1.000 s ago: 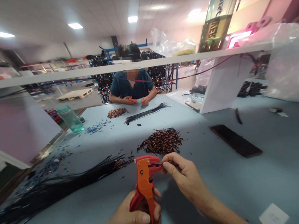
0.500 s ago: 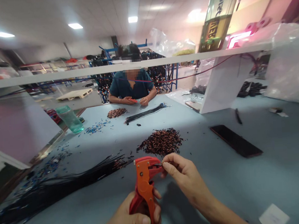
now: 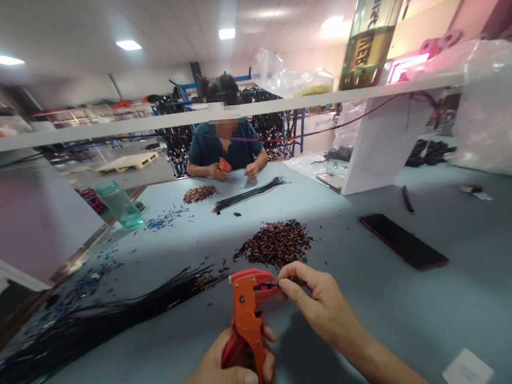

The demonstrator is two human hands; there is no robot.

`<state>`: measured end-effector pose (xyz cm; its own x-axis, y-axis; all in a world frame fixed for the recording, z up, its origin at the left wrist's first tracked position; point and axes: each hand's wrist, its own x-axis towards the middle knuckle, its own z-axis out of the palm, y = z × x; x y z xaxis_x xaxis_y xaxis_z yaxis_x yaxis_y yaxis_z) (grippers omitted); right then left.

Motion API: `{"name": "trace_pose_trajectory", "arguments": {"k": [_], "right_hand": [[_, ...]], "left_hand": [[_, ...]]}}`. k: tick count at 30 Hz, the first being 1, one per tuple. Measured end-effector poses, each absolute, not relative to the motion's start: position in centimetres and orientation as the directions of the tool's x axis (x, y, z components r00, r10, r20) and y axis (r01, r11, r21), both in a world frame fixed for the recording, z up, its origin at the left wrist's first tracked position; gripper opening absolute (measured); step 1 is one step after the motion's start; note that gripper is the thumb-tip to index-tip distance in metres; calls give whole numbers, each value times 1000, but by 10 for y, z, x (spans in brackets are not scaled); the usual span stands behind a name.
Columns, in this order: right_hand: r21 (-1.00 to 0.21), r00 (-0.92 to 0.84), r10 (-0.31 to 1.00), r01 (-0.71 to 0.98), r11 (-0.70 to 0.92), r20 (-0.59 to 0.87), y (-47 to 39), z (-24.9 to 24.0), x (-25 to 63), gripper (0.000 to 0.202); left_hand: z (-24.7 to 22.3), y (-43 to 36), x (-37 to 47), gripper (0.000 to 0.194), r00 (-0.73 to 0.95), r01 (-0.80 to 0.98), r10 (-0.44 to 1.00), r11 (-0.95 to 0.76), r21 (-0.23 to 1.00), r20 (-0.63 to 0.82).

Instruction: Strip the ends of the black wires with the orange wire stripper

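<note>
My left hand (image 3: 233,366) is wrapped round the handles of an orange and red wire stripper (image 3: 247,315), held upright. At the tool's jaws my right hand (image 3: 318,299) pinches with thumb and forefinger; what lies between the fingertips is too small to make out. Just beyond the tool is a pile of small black and copper-coloured pieces (image 3: 279,243). To the left a long bundle of black wires (image 3: 128,312) lies on the blue-grey table (image 3: 380,335), its tips near the tool's head.
Across the table sits a person (image 3: 224,147) holding a red tool, near another wire bundle (image 3: 250,194) and a copper pile (image 3: 200,193). A green bottle (image 3: 120,205) stands left, a phone (image 3: 403,240) lies right. A white shelf (image 3: 146,123) spans above.
The person across has raised the red tool a little and shifted their hands. My own hands and the wire stripper have hardly moved.
</note>
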<state>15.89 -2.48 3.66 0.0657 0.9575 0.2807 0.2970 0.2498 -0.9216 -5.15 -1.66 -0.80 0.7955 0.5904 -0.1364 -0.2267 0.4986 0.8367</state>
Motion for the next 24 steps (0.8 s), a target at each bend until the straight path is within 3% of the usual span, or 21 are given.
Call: {"name": "trace_pose_trajectory", "arguments": {"k": [7,24], "right_hand": [[-917,58,958,310,251,281,-24,37,160,19],[-811,-27,897,416,412,442,-22,34,163,18]], "left_hand": [[-10,-17,-51,48,798,-224,588,493,841,-132],[-13,-19,-47,40,783,-233,607,487,842,-135]]}}
